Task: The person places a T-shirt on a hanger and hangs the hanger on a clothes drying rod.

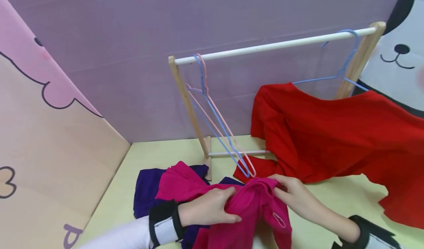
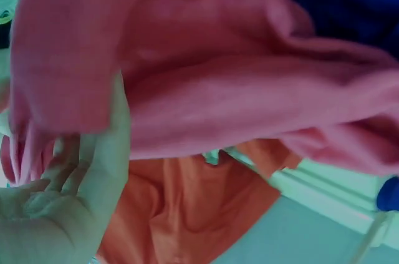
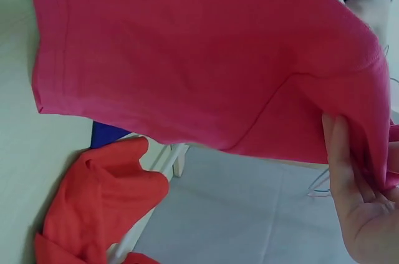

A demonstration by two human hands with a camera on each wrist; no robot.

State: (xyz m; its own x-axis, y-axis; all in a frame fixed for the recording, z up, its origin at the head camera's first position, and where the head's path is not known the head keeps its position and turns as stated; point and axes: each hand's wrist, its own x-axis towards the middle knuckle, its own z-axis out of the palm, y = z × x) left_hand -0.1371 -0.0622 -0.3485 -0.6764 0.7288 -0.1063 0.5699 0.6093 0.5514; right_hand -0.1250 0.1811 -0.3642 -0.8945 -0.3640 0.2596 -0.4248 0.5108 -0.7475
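Observation:
Both hands hold a bright pink shirt [image 1: 246, 208] in the middle of the head view, its cloth bunched and draped between them. My left hand [image 1: 210, 206] grips it from the left, thumb stretched out and fingers partly hidden in the cloth. On the right, my right hand [image 1: 293, 194] pinches the upper edge between thumb and fingers. In the right wrist view a hemmed, seamed part of the pink shirt [image 3: 187, 58] hangs spread beside the right hand [image 3: 368, 208]. Dark purple clothing [image 1: 145, 186] lies beneath the pink shirt on the table.
Behind the hands stands a wooden rack with a white rail [image 1: 275, 48]. Blue and pink hangers [image 1: 218, 113] hang at its left end. A red shirt [image 1: 331, 135] hangs on a blue hanger [image 1: 344, 67] at the right, its lower part spread over the table [image 1: 116, 208].

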